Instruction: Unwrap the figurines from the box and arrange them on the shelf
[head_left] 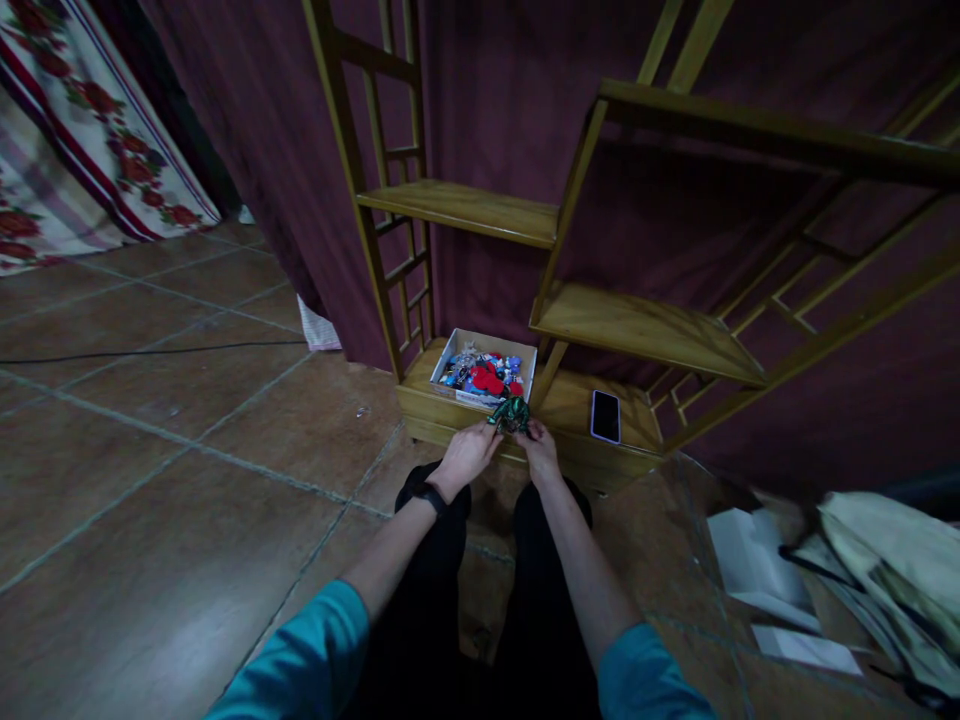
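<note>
Between my two hands is a shiny dark green item (511, 414), too small to name its kind; it hangs just in front of the box. The fingers of my left hand (471, 452) pinch its left side, and my right hand (538, 448) pinches its right side. Behind it, a shallow white cardboard box (445, 372) sits on the low wooden base of the shelf. Small red, blue, silver and white pieces (487, 378) lie heaped inside the box.
A phone (605, 416) lies on the shelf base to the right. Wooden shelves (465, 208) rise above the box against a maroon curtain (487, 120). On the tiled floor at right are a white box (757, 560) and a pale bag (892, 560). A cable (150, 357) crosses the floor at left.
</note>
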